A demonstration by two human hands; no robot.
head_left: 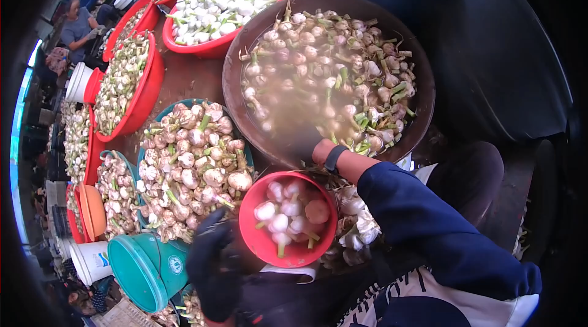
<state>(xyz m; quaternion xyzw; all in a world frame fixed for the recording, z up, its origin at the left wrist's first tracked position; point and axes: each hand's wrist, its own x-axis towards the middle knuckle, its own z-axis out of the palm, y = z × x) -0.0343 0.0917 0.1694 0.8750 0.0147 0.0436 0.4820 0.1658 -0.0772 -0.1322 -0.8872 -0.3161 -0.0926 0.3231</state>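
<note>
At the near rim of a wide brown tub (231,91), my right hand (303,144), dark-gloved with a band on the wrist, reaches over the murky water. It is smeared by motion, so its fingers and anything in them do not show. Garlic bulbs (309,52) with cut stems float and pile up in the tub. Left of a small red bowl (246,229), my left hand (214,263) wears a black glove; blur hides its finger pose. Several whiter bulbs (279,223) and one round brownish piece (317,211) lie in the bowl.
A teal tub of heaped unwashed garlic (187,168) stands left of the bowl, a tilted green bucket (138,272) below it. Red tubs (160,73) of garlic line the left; one holds white bulbs (226,5). A black container (508,57) stands right. Another person (78,30) sits far left.
</note>
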